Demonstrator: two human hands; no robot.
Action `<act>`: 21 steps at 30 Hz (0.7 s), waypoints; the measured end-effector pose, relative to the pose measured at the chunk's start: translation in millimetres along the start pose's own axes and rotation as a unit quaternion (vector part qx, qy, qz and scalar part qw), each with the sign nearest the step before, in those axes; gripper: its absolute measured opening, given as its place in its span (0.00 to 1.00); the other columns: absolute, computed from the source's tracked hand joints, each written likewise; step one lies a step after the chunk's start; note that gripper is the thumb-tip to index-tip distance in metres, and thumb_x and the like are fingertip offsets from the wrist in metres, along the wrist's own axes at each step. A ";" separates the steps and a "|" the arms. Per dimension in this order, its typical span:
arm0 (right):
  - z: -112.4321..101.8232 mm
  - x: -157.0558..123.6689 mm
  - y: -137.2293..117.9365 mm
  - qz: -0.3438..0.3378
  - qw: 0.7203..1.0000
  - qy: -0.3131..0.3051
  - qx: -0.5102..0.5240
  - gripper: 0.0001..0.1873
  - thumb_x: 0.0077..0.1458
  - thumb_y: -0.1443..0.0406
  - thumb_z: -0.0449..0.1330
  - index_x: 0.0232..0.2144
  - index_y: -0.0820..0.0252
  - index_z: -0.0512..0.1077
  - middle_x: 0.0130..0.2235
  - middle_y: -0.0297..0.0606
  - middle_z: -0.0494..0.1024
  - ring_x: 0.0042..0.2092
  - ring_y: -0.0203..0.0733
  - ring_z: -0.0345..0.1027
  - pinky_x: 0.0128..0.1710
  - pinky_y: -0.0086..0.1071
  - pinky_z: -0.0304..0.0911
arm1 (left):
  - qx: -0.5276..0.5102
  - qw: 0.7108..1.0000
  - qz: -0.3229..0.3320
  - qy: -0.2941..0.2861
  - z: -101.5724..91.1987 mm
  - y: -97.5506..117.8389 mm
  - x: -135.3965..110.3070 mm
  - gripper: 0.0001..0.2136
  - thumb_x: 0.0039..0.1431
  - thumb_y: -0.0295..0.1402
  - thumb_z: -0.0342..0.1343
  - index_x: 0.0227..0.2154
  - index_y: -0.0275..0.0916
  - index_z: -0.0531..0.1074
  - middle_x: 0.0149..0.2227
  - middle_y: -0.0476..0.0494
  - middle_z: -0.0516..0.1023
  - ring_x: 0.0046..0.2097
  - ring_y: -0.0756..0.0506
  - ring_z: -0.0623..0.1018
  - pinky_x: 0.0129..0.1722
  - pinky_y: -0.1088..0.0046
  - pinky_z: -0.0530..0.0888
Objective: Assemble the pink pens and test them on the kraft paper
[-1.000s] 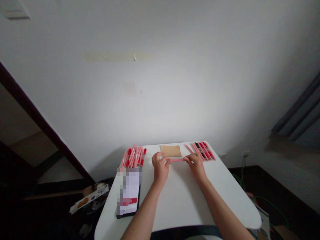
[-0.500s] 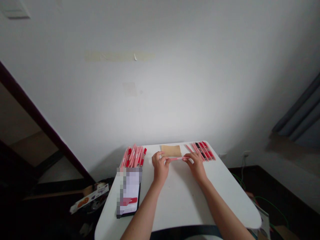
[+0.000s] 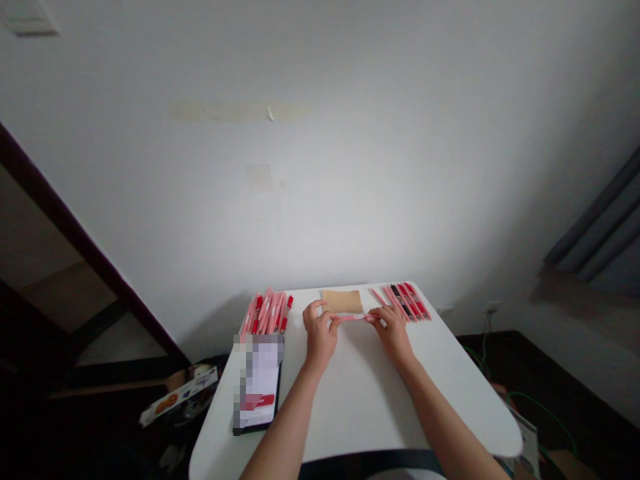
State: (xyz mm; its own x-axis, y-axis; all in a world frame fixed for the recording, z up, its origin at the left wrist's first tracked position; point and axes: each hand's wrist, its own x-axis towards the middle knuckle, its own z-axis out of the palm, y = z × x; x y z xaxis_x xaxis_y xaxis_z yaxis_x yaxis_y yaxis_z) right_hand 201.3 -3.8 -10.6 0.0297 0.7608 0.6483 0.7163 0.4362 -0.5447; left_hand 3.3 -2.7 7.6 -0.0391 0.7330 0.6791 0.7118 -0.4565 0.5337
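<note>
A pink pen (image 3: 354, 317) lies crosswise between my two hands, just in front of a tan paper rectangle (image 3: 342, 301). My left hand (image 3: 319, 331) pinches its left end between thumb and fingers. At the other end, my right hand (image 3: 391, 328) has its fingertips closed on the pen. Several pink, red and black pens (image 3: 407, 301) lie side by side just beyond my right hand. To the left of my left hand is a looser bunch of pink and red pens (image 3: 270, 312). My fingers cover both ends of the held pen.
All of this is on a small white table (image 3: 365, 407) against a pale wall (image 3: 340, 167). A phone (image 3: 263, 383), partly blurred out, lies at the table's left side. On the floor to the left are a cluttered pile and a white printed box (image 3: 180, 397).
Both hands keep nearly the same place, with the pen still held between them. Its pale label seems to have shifted slightly.
</note>
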 end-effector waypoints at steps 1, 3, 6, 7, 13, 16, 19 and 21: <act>0.5 0.3 1.1 0.002 1.000 0.008 0.004 0.16 0.58 0.51 0.55 0.32 0.53 0.75 0.33 0.39 0.77 0.40 0.48 0.63 0.43 0.42 0.56 | -0.001 1.000 -0.004 -0.001 -0.2 0.7 -0.1 0.05 0.54 0.34 0.58 0.26 0.41 0.75 0.47 0.42 0.68 0.52 0.40 0.66 0.55 0.55 0.66; 1.0 1.0 2.6 0.004 1.000 0.022 0.015 0.16 0.57 0.50 0.56 0.33 0.53 0.75 0.34 0.39 0.78 0.41 0.49 0.64 0.44 0.42 0.56 | -0.002 1.000 -0.010 -0.005 -0.3 2.0 -0.8 0.05 0.54 0.36 0.59 0.27 0.41 0.76 0.47 0.42 0.68 0.52 0.41 0.66 0.55 0.56 0.66; 0.3 2.3 2.2 0.005 0.999 0.031 0.044 0.15 0.56 0.50 0.57 0.34 0.53 0.76 0.35 0.39 0.78 0.41 0.49 0.64 0.44 0.42 0.56 | -0.001 1.000 -0.020 -0.013 0.3 2.8 -2.2 0.05 0.54 0.36 0.58 0.29 0.43 0.77 0.47 0.42 0.68 0.52 0.41 0.66 0.55 0.56 0.65; -0.3 2.8 1.3 0.006 0.998 0.030 0.057 0.15 0.56 0.50 0.58 0.34 0.53 0.76 0.35 0.40 0.78 0.41 0.49 0.64 0.44 0.42 0.57 | 0.001 1.000 -0.023 -0.015 0.5 2.7 -2.5 0.05 0.54 0.35 0.58 0.29 0.43 0.77 0.47 0.42 0.68 0.52 0.41 0.66 0.55 0.57 0.65; -4.0 5.0 -4.0 0.035 0.991 0.016 0.127 0.14 0.52 0.50 0.61 0.30 0.53 0.77 0.33 0.39 0.77 0.40 0.49 0.65 0.44 0.42 0.57 | 0.010 0.999 -0.029 -0.011 0.4 -0.3 -1.6 0.05 0.55 0.35 0.58 0.30 0.43 0.78 0.46 0.42 0.70 0.52 0.41 0.68 0.55 0.57 0.66; -5.2 6.3 -5.2 0.051 0.983 0.008 0.178 0.13 0.49 0.51 0.65 0.26 0.54 0.77 0.31 0.39 0.76 0.37 0.46 0.66 0.41 0.40 0.58 | 0.013 0.999 -0.034 -0.003 0.5 -2.3 -0.8 0.05 0.55 0.35 0.57 0.31 0.43 0.78 0.45 0.42 0.71 0.51 0.42 0.69 0.54 0.57 0.66; -6.0 7.8 -6.7 0.076 0.966 0.005 0.246 0.13 0.45 0.53 0.67 0.22 0.55 0.76 0.28 0.37 0.74 0.34 0.44 0.66 0.39 0.38 0.59 | 0.017 0.999 -0.040 0.001 1.9 -3.8 -0.8 0.05 0.55 0.35 0.58 0.30 0.43 0.78 0.44 0.42 0.71 0.50 0.42 0.69 0.53 0.58 0.67; -6.1 8.6 -8.2 0.107 0.946 0.004 0.306 0.12 0.44 0.54 0.68 0.23 0.55 0.75 0.29 0.36 0.74 0.34 0.43 0.67 0.38 0.37 0.60 | 0.018 0.999 -0.039 -0.002 3.5 -3.2 -1.7 0.04 0.54 0.35 0.59 0.30 0.44 0.79 0.44 0.42 0.71 0.50 0.41 0.69 0.53 0.57 0.67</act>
State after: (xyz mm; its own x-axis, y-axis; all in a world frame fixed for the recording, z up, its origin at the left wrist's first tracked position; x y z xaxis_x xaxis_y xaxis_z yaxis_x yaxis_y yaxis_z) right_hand 199.9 -3.7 2.6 0.1357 0.8606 0.4908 0.1563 0.4706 -0.8684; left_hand 3.5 -0.8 2.9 -0.0922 0.7672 0.6348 0.7317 -0.3802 0.5657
